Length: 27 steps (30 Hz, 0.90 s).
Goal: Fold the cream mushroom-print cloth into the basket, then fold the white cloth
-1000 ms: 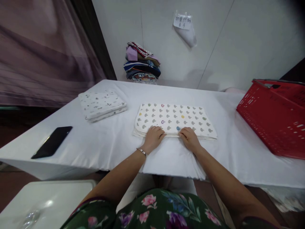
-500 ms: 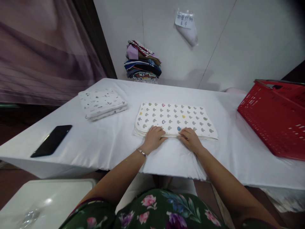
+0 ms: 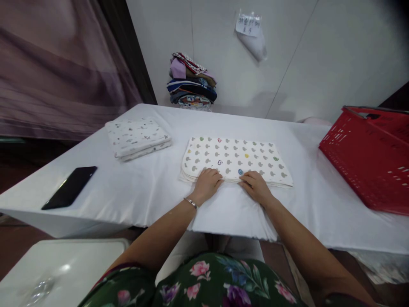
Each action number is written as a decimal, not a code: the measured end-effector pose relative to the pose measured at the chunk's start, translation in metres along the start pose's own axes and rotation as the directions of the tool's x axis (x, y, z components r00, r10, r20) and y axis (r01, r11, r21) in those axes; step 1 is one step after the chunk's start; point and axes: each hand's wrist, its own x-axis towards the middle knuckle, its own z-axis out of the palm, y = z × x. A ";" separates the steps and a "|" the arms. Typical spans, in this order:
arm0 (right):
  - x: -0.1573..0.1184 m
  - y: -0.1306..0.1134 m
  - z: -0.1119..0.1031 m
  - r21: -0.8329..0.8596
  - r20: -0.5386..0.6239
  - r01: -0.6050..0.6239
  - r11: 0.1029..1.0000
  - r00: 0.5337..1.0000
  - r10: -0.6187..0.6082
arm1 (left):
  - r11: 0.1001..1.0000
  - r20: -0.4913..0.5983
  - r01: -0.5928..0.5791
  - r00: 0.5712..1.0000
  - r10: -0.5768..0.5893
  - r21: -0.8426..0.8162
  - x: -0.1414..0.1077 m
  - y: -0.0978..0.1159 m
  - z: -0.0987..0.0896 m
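A folded white cloth (image 3: pixel 233 154) printed with grey and coloured mushroom shapes lies flat on the white-covered table (image 3: pixel 159 196), its layers showing along the near edge. My left hand (image 3: pixel 207 184) pinches that near edge left of its middle, fingers on top and thumb at the edge. Right of it, my right hand (image 3: pixel 256 186) grips the same edge close to a blue mushroom print. A gap separates the two hands. To the left sits another folded white cloth (image 3: pixel 137 137) with small dark prints, touched by neither hand.
A black phone (image 3: pixel 69 187) lies at the table's left. The red basket (image 3: pixel 370 162) stands at the right end. Behind the table is a stack of folded clothes (image 3: pixel 192 83) by the wall. A white stool-like surface (image 3: pixel 79 264) is at the lower left.
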 end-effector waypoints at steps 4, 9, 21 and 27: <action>0.001 -0.003 0.000 -0.001 -0.014 -0.028 1.000 1.000 0.028 | 1.000 0.010 0.002 1.000 -0.002 -0.011 -0.001 0.001 0.000; 0.002 -0.006 0.002 -0.031 -0.042 -0.024 0.999 0.999 0.023 | 1.000 0.006 0.023 1.000 -0.023 -0.010 -0.001 0.004 -0.003; 0.002 -0.004 0.003 -0.042 0.011 -0.021 0.999 1.000 0.022 | 0.998 0.018 0.021 1.000 -0.022 0.060 0.003 0.005 0.002; 0.004 -0.006 0.006 -0.119 -0.080 -0.056 0.991 0.996 0.046 | 0.992 0.003 0.002 1.000 -0.003 0.129 0.009 0.006 -0.001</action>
